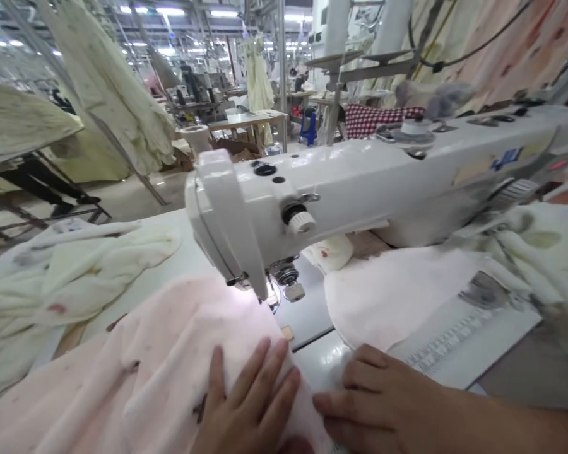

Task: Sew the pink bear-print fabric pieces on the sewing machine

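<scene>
Pale pink fleecy fabric (170, 340) with small printed marks spreads from the lower left to under the needle area of a white sewing machine (341, 183). My left hand (250, 403) lies flat on this fabric with its fingers spread, just in front of the lit presser foot (271, 296). To its right, my right hand (383, 400) is closed, its curled fingers at the fabric's right edge; their grip is partly hidden. The needle tip is too small to make out.
Cream fabric (94, 271) is heaped on the table's left side. Another pale pink piece (388, 293) lies under the machine arm, beside a printed ruler scale (454, 340). Hanging cream cloth (108, 94), other workstations and a blue stool (308, 126) stand behind.
</scene>
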Action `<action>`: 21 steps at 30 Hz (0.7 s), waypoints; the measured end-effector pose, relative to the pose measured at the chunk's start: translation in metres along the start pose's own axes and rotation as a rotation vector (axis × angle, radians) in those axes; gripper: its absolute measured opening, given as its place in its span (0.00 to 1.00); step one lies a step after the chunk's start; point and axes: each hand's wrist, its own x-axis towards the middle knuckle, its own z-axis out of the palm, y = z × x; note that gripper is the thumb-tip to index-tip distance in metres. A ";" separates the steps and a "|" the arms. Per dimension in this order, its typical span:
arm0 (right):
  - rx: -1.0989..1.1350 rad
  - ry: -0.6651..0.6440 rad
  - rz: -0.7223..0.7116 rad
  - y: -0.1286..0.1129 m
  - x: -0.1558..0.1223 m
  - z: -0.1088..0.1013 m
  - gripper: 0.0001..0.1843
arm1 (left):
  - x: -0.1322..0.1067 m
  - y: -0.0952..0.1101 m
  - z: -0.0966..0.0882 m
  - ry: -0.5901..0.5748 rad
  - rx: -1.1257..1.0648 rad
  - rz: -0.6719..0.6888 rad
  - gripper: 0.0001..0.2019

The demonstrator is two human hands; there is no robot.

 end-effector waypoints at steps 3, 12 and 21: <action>-0.026 0.003 -0.034 0.013 0.019 0.008 0.11 | 0.007 -0.029 -0.009 -0.121 -0.071 -0.021 0.20; -0.173 -0.031 0.000 0.056 0.071 0.025 0.07 | 0.026 -0.096 0.006 -0.148 -0.275 -0.129 0.18; -0.320 -0.109 0.095 0.070 0.086 0.038 0.09 | 0.056 -0.139 0.010 -0.236 -0.192 -0.154 0.21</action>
